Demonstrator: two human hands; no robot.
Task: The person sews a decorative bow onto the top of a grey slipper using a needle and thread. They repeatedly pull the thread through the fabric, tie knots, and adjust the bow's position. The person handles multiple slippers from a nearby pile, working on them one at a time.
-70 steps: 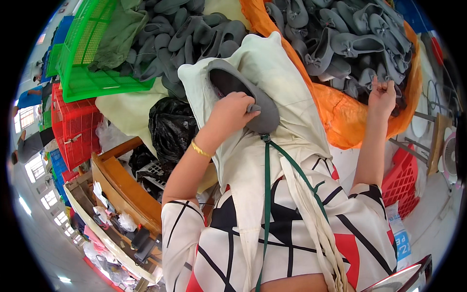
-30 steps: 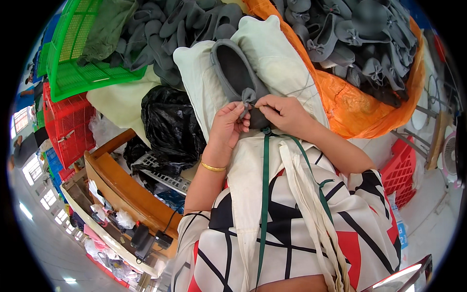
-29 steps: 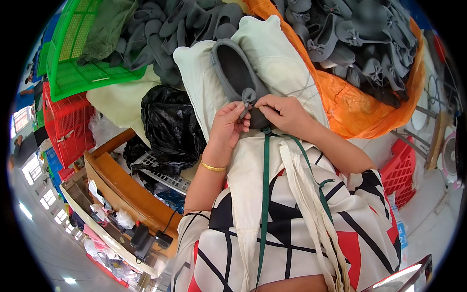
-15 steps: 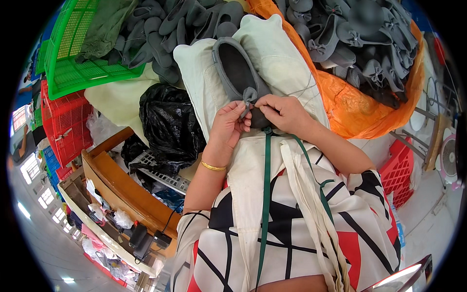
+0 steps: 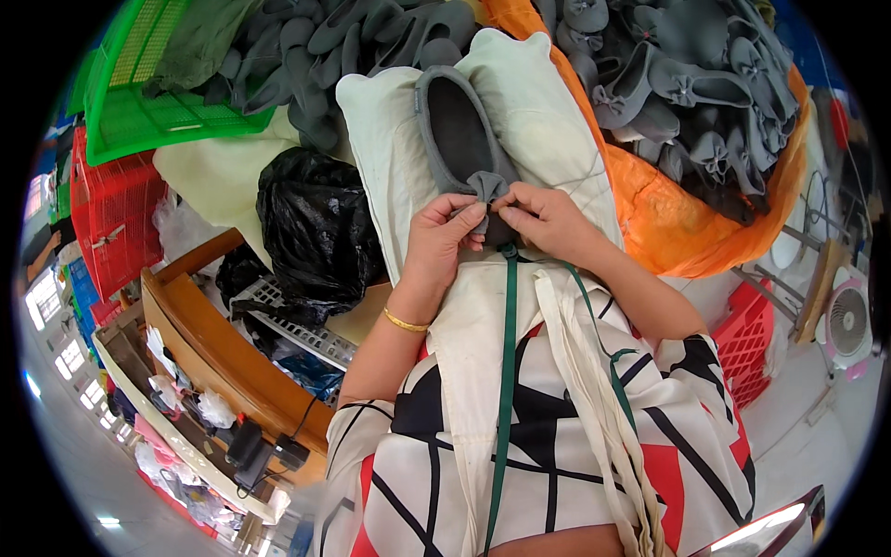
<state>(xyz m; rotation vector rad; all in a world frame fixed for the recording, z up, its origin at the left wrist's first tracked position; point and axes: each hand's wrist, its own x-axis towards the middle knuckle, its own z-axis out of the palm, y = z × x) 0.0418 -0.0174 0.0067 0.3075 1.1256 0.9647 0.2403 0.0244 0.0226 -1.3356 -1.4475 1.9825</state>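
Clamped left fingers (image 5: 464, 219) on a grey bow (image 5: 487, 186), right over the front of a grey shoe (image 5: 458, 139)! Had right fingers (image 5: 527, 197) pinched together at the bow's right edge, nearly meeting the left; couldn't tell on what exactly. Had the shoe lying opening-up, heel away, toe nearest the body, settled in the dip of a white cushion (image 5: 529, 111). Noted, just below the toe, a green cord (image 5: 510, 325) running down toward a patterned shirt (image 5: 399, 492)! Looked left: passed a black plastic bag (image 5: 311, 227) beside the cushion and, farther out, a wooden desk (image 5: 218, 339) and a red crate (image 5: 116, 218). Scanned up: found more grey shoes (image 5: 351, 51) heaped beyond the cushion, by a green crate (image 5: 153, 135). Swung right: met an orange sack (image 5: 668, 227) packed with bow-trimmed shoes (image 5: 691, 90). Caught a white fan (image 5: 846, 320) at the far right.
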